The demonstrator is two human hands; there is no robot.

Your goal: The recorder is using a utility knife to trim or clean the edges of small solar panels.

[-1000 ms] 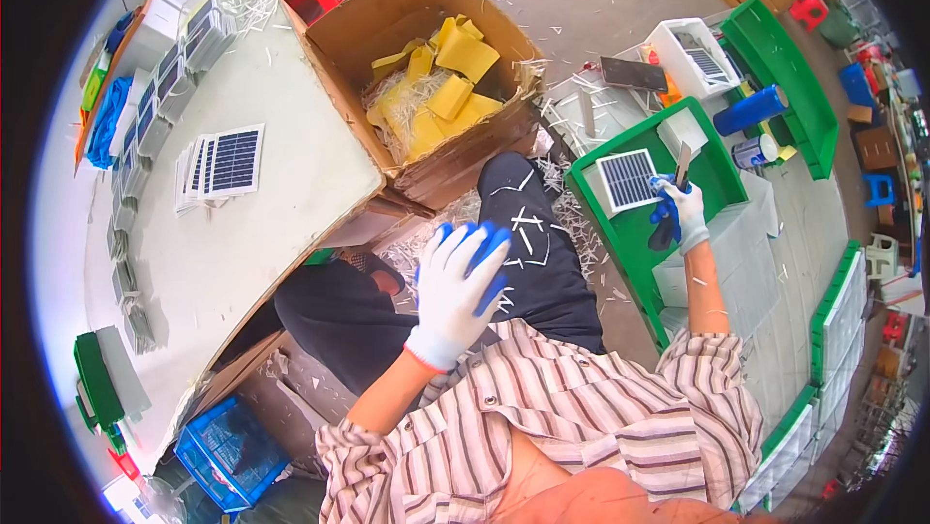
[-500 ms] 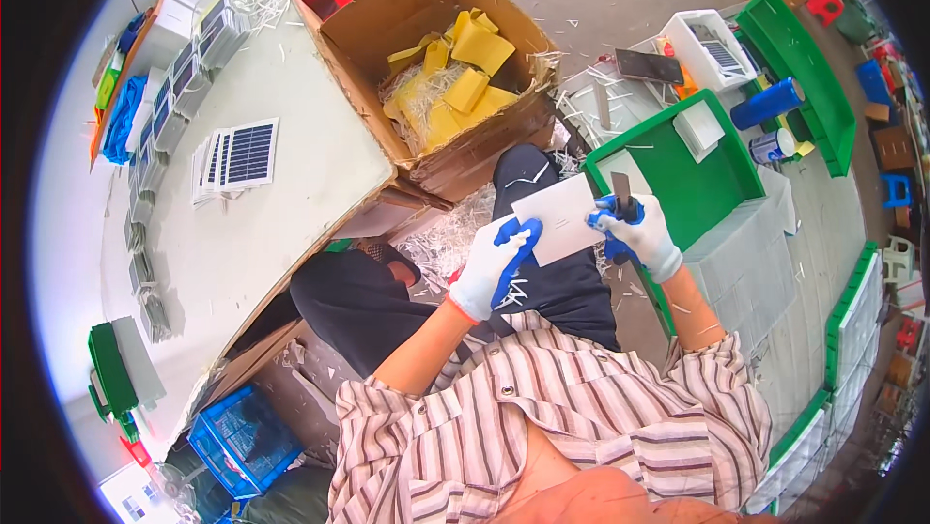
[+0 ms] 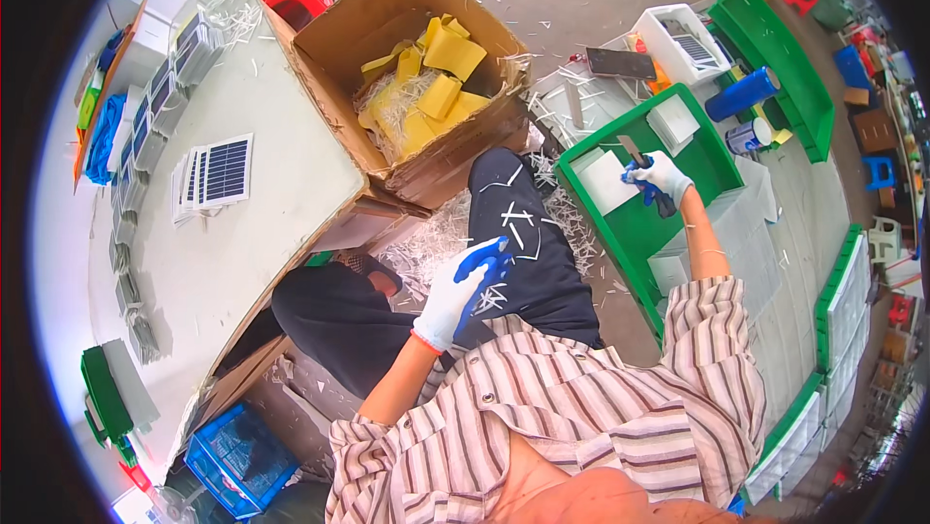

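My right hand (image 3: 666,175), in a blue-palmed white glove, grips a dark-handled knife (image 3: 631,148) with its blade pointing up and away. Its fingers are at the edge of a white rectangular panel (image 3: 599,181), which lies in the left end of a green tray (image 3: 722,151). Whether the fingers still pinch the panel is hard to see. Over my lap, my left hand (image 3: 457,290), gloved the same way, holds nothing, its fingers loosely stretched forward. Further white pieces (image 3: 672,125) are stacked in the tray's far corner.
A cardboard box (image 3: 392,156) holding yellow sheets and white scraps stands ahead. On the left table (image 3: 291,127) lie fanned solar panels (image 3: 223,172), with a row of stacks behind. A phone (image 3: 620,63), a blue roll (image 3: 742,95) and a white bin (image 3: 668,30) sit beyond the tray.
The white panel went from between both hands over my lap into the green tray with my right hand. My left hand let go of it and drew back slightly.
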